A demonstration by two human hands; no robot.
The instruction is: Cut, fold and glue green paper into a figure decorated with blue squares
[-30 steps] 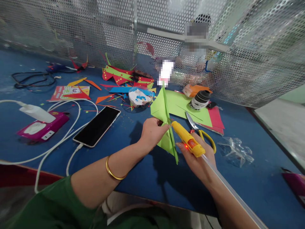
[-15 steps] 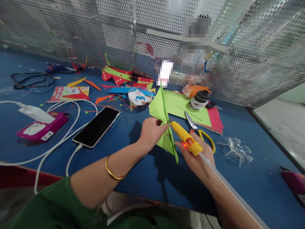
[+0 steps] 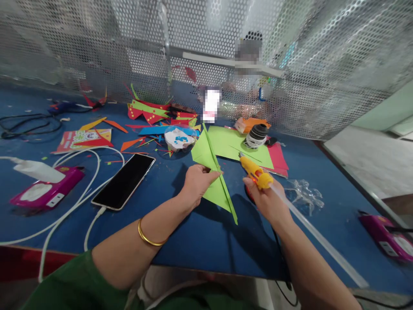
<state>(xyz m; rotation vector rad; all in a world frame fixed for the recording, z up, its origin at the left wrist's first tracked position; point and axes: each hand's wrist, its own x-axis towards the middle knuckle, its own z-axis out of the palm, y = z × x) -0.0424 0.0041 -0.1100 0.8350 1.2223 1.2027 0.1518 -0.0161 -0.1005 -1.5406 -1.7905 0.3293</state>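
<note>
My left hand pinches a folded light-green paper piece near its middle, thumb over the long raised fold. The piece is held tilted above the blue table. In my right hand is a yellow hot glue gun, gripped with a long clear glue stick coming out of its back. Its nozzle points away from me, to the right of the green paper and apart from it. The scissors behind the glue gun are mostly hidden.
A phone on a white cable and a purple power strip lie left. Paper scraps and a clear tub stand behind. Green sheets, a black-and-white spool and crumpled plastic lie right. A perforated metal screen rises behind.
My right hand has drawn the glue gun away from the green paper's fold, to the right. My left hand keeps its pinch, and the paper has turned slightly. The view has shifted right.
</note>
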